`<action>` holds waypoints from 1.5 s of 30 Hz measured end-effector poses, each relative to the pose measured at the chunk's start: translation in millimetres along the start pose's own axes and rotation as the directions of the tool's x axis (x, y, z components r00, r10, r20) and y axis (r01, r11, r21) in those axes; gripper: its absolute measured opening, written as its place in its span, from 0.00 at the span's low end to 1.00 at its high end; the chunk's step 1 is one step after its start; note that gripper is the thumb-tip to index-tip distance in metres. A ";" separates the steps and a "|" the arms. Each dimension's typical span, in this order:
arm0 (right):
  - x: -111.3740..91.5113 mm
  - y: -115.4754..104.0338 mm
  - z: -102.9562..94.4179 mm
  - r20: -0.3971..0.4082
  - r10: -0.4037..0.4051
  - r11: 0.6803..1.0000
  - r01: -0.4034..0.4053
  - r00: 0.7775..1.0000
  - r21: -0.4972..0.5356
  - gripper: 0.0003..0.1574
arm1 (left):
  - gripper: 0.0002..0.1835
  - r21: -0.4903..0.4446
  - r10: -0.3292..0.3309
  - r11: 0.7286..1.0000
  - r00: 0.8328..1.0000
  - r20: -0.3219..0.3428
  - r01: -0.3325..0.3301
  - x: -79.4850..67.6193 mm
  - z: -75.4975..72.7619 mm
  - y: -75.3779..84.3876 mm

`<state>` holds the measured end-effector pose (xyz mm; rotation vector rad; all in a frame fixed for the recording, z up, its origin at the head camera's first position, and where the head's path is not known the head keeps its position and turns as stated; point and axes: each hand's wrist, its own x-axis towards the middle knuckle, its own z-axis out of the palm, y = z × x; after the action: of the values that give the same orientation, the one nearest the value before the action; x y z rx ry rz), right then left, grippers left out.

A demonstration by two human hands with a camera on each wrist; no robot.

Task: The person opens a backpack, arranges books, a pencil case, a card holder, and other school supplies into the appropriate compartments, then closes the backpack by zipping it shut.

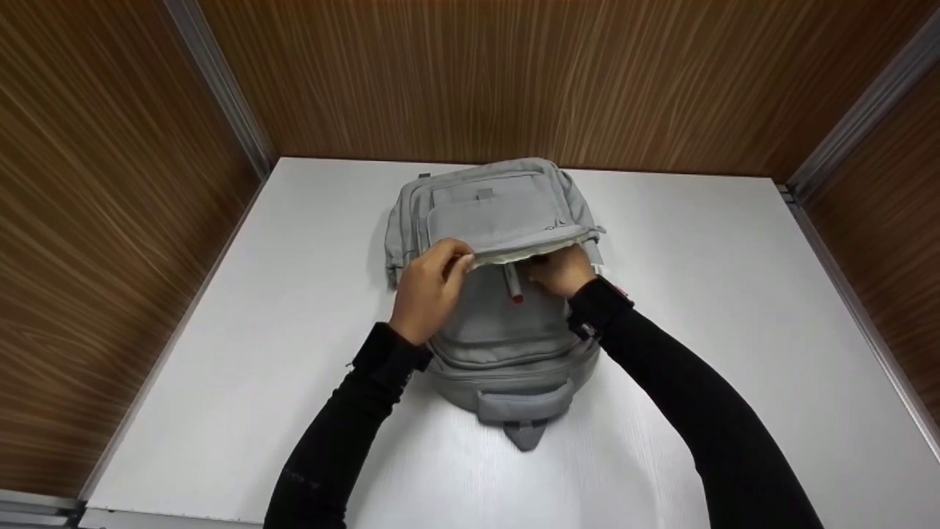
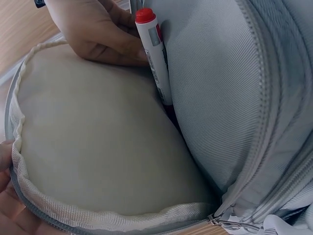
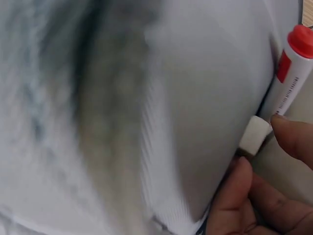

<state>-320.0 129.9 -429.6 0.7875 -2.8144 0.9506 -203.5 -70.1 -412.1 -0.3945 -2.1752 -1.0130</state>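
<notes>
A grey backpack (image 1: 507,323) lies on the white table, its front pocket unzipped. My left hand (image 1: 433,290) pinches the edge of the pocket flap (image 2: 98,142) and holds it away from the bag, so the pale lining shows. Inside the pocket, a white marker (image 2: 155,58) with a red cap stands with its lower end hidden. My right hand (image 1: 562,270) reaches into the pocket beside the marker. In the right wrist view, its thumb and a fingertip are at either side of a small white block (image 3: 254,134), which lies against the marker.
The white table (image 1: 323,367) is bounded by wood-grain panels (image 1: 485,81) at the back and both sides. A carry handle (image 1: 525,404) is at the near end of the bag. Zipper pulls (image 2: 230,223) hang at the pocket's corner.
</notes>
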 end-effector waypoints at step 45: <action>-128.2 10.2 12.9 0.008 -0.344 0.875 0.324 0.939 -0.360 0.45 | 0.44 0.244 -0.382 0.921 0.833 0.401 0.304 -43.8 -8.2 -80.6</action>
<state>-212.7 186.7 -473.9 1.1173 -2.5637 0.3861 -211.0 -127.8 -483.4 -0.1577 -2.8020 -0.9811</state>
